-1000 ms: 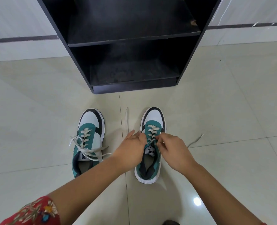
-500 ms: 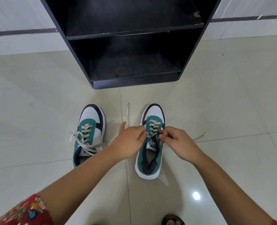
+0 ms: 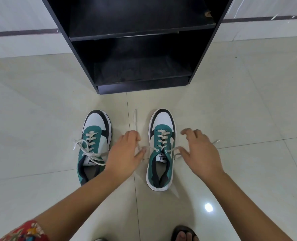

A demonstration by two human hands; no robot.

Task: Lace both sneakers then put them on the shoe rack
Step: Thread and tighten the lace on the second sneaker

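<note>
Two teal, white and black sneakers stand side by side on the floor, toes toward the black shoe rack (image 3: pixel 144 87). The left sneaker (image 3: pixel 96 136) is laced, its loose white ends draped across its top. The right sneaker (image 3: pixel 161 122) is laced up to the top eyelets. Its lace (image 3: pixel 163 138) runs out sideways from those eyelets to both hands. My left hand (image 3: pixel 125 153) pinches the left strand, whose free end lies on the floor between the shoes. My right hand (image 3: pixel 198 152) holds the right strand at the thumb, fingers spread, with the tip showing beyond it.
The rack's two dark shelves (image 3: pixel 140 70) hold nothing and stand against a white wall with a dark stripe. Pale glossy tiles surround the shoes. A foot in a dark sandal (image 3: pixel 184 233) shows at the bottom edge, and a red patterned sleeve (image 3: pixel 25 232) at the bottom left.
Both hands have moved apart from over the right sneaker's tongue, drawing its lace ends out to either side. The left sneaker has not moved.
</note>
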